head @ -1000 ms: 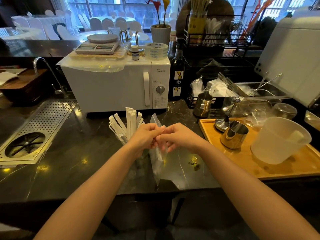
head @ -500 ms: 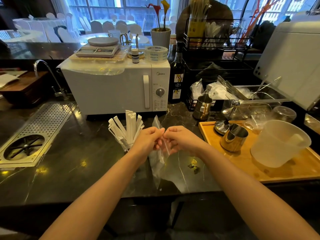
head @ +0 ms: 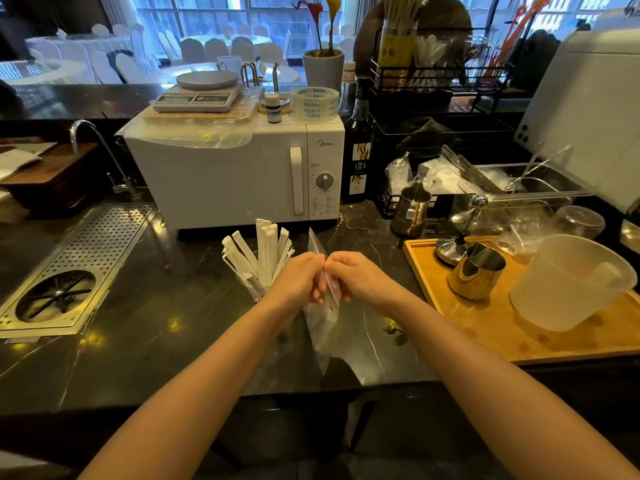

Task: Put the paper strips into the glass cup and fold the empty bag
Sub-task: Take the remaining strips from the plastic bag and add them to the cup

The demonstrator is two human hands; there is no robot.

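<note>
Several white paper strips (head: 264, 251) stand upright in a glass cup (head: 255, 291) on the dark counter, just left of my hands. The cup is mostly hidden behind my left hand (head: 298, 280). A clear empty plastic bag (head: 322, 327) hangs between both hands, one corner sticking up above them and the rest drooping toward the counter's front edge. My left hand and my right hand (head: 356, 279) meet knuckle to knuckle, each pinching the bag near its upper part.
A white microwave (head: 235, 174) stands behind the cup. A wooden tray (head: 519, 341) on the right carries a steel pitcher (head: 476, 270) and a translucent jug (head: 568, 282). A metal drain grate (head: 72, 268) lies at left. A dark bottle (head: 358, 147) stands beside the microwave.
Both hands stay pinched together on the bag, which has shifted slightly between the fingers. The strips in the cup have not moved.
</note>
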